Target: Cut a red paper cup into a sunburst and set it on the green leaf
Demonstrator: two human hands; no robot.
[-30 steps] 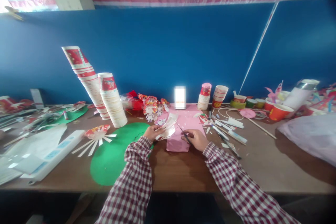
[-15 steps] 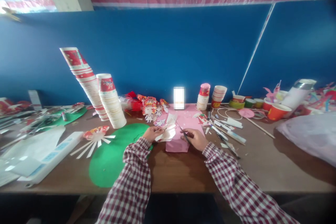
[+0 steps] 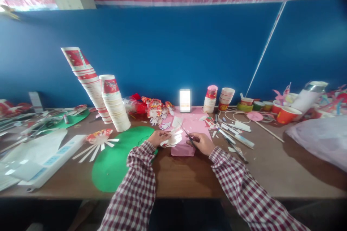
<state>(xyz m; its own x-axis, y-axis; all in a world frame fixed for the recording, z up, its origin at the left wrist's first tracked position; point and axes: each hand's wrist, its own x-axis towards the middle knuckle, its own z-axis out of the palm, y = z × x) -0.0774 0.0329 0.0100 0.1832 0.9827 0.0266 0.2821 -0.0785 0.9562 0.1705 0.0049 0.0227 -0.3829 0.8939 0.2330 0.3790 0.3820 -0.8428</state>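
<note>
My left hand pinches a white paper piece with several slit strips along its right side. To its right, my right hand is closed on dark scissors, whose blades point up and left towards the paper. Both hands are over the front part of a pink sheet. Beside my left forearm lies a green sheet. On the left, a cut paper piece with a red top and fanned white strips rests on the table. Printed paper figures are gathered beyond my left hand.
Two tall leaning stacks of paper cups stand at the back left. Pens and scraps lie right of the pink sheet. Farther right are an orange cup, a flask and a plastic bag. A long white box lies left.
The white paper has turned slightly in my left hand, and its strips now show more spread apart. The scissors have shifted slightly left at their tips. Both hands stay nearly in place.
</note>
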